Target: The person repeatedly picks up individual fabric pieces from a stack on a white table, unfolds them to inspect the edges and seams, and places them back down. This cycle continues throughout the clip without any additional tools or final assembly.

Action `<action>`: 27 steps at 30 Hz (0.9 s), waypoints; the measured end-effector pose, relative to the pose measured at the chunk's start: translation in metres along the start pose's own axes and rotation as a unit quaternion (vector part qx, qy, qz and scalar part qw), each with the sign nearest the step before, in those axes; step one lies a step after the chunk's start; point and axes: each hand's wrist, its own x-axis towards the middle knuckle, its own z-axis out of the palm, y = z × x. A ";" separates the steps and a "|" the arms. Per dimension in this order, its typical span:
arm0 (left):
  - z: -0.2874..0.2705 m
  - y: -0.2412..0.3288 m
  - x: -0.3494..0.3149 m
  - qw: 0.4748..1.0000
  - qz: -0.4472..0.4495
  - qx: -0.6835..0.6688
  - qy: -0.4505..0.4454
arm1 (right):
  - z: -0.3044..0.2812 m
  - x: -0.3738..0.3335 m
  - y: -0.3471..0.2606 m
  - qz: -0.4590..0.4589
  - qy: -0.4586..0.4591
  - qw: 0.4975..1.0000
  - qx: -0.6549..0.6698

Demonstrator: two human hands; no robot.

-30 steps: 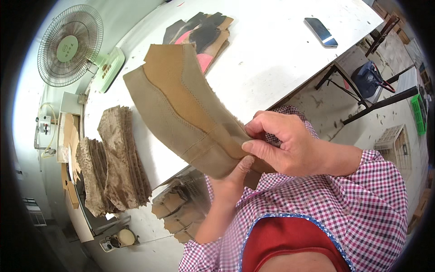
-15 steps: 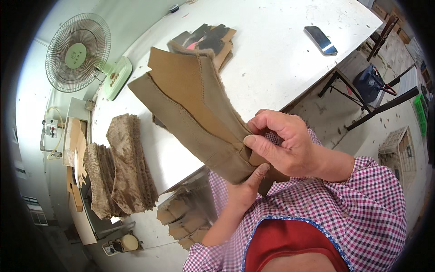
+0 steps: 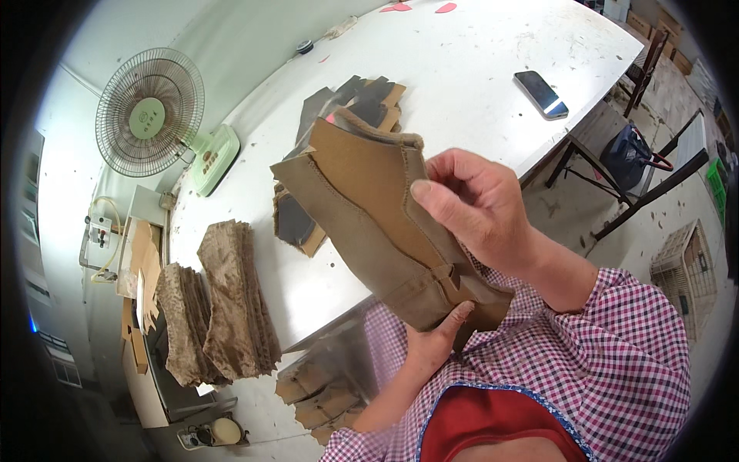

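Observation:
A stitched brown boot upper with a fuzzy lining edge is tilted in front of me, above the near edge of the table. My left hand grips its lower end, thumb on the front and the other fingers hidden beneath. Along the upper's right edge, my right hand has its thumb over the rim and its curled fingers partly out of sight behind. Beyond the upper lies a loose pile of dark and tan cut pieces, partly covered by it.
Two stacks of brown plush pieces sit at the table's left edge. A green fan stands behind them. On the white table lies a phone. More tan pieces are below the edge; a crate is on the floor.
My right hand has slid from the upper's lower part to farther up its right edge. The upper's far end has shifted right and toward me in view, uncovering more of the pile.

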 end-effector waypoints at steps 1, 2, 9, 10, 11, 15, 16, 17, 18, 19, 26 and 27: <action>0.000 -0.001 -0.001 1.000 -0.004 0.000 -0.003 | -0.002 0.005 -0.003 0.002 -0.001 1.000 0.005; -0.001 -0.004 -0.001 1.000 -0.008 -0.001 -0.007 | -0.003 0.009 -0.005 0.003 -0.002 1.000 0.009; -0.010 0.000 0.000 0.995 -0.062 -0.048 0.068 | -0.015 0.024 -0.006 0.053 -0.046 0.990 0.121; -0.018 0.000 0.002 0.996 -0.042 -0.034 0.069 | -0.018 0.027 -0.003 0.061 -0.074 0.981 0.170; -0.028 -0.002 0.005 0.997 -0.025 -0.022 0.071 | -0.024 0.031 0.004 0.072 -0.103 0.968 0.217; -0.076 0.006 0.017 0.982 0.094 0.099 0.131 | -0.033 0.052 0.017 0.107 -0.167 0.915 0.351; -0.086 0.020 0.023 0.952 0.146 0.221 0.151 | -0.033 0.057 0.017 0.125 -0.171 0.902 0.376; -0.087 0.042 0.028 0.962 0.142 0.191 0.136 | -0.039 0.067 0.024 0.114 -0.234 0.877 0.405; -0.088 0.053 0.035 0.945 0.184 0.217 0.160 | -0.045 0.079 0.037 0.091 -0.289 0.848 0.435; -0.093 0.062 0.045 0.881 0.267 0.353 0.168 | -0.075 0.099 0.072 -0.140 -0.299 0.931 0.156; -0.092 0.003 0.082 0.816 0.080 0.568 -0.074 | -0.100 0.104 0.110 0.231 -0.370 0.826 -0.357; -0.087 -0.013 0.081 0.811 0.135 0.567 -0.056 | -0.096 0.096 0.108 0.179 -0.372 0.825 -0.386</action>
